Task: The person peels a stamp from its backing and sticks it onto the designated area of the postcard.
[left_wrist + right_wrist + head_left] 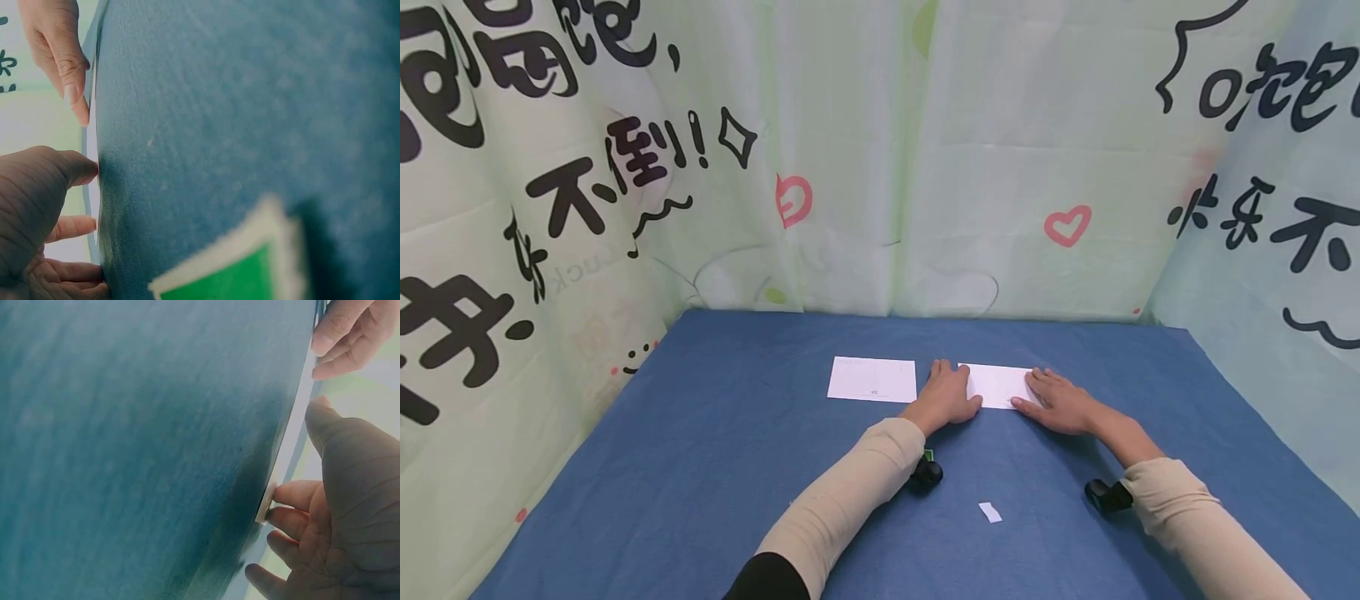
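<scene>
A white rectangular piece of paper (pixel 997 385) lies flat on the blue cloth between my two hands. My left hand (pixel 946 395) rests at its left edge, fingertips and thumb touching down there. At the opposite edge my right hand (pixel 1063 402) presses on the paper with spread, nearly straight fingers. Seen from the left wrist, the paper (pixel 93 140) is a thin pale strip by my left thumb and fingertips. The right wrist view has my right fingertips along the paper's end (pixel 290 437). A second white paper (pixel 872 379), with faint small print, lies left of my left hand.
A small white scrap of paper (pixel 990 512) lies on the blue cloth (pixel 700 467) nearer to me, between the forearms. Black wrist cameras hang under both sleeves. Printed pale curtains (pixel 850 167) stand behind and at both sides of the table.
</scene>
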### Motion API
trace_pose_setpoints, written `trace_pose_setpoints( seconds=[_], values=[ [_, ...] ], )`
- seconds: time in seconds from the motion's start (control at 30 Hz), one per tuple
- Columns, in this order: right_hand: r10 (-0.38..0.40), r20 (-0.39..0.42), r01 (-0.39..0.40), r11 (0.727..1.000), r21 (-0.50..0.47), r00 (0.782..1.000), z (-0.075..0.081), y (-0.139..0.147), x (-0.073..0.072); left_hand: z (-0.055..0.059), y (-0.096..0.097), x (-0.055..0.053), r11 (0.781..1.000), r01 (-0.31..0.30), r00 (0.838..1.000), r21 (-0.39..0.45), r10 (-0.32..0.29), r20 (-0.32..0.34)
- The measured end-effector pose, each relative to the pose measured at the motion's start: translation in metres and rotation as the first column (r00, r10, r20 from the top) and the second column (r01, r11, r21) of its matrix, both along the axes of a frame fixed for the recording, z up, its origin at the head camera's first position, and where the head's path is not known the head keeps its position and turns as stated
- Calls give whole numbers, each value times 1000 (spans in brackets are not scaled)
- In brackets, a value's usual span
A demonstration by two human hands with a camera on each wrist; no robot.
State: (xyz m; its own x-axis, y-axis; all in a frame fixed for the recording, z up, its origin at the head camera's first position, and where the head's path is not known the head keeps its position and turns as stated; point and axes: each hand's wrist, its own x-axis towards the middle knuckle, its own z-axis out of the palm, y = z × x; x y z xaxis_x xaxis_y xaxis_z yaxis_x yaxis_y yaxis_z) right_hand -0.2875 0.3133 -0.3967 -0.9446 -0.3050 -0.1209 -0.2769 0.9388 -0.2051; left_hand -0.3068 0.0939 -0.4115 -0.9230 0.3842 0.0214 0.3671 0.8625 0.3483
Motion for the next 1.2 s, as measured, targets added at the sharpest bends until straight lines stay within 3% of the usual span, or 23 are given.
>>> trace_pose_setpoints(
  seconds=[0.53, 0.67, 0.87, 0.97, 1.2],
  values=[
    [-7, 24, 7, 1000, -9, 1000, 3, 1, 2, 1, 1, -1, 1000, -7, 1000, 14, 7, 17],
    [3, -17, -3, 1000, -15, 1000, -1, 1, 3, 0, 0, -2, 1000, -4, 1000, 24, 4, 25],
    [-1, -96, -4, 999, -53, 995, -4, 3, 7, 2, -7, -2, 991, 20, 999, 133, -26, 39],
    [5, -136, -15, 997, -79, 991, -3, 4, 11, 6, -13, 0, 983, 47, 999, 177, -51, 16],
    [34, -187, -56, 992, -114, 982, 1, 5, 25, 13, -31, 13, 975, 117, 993, 189, -111, -42]
  ],
)
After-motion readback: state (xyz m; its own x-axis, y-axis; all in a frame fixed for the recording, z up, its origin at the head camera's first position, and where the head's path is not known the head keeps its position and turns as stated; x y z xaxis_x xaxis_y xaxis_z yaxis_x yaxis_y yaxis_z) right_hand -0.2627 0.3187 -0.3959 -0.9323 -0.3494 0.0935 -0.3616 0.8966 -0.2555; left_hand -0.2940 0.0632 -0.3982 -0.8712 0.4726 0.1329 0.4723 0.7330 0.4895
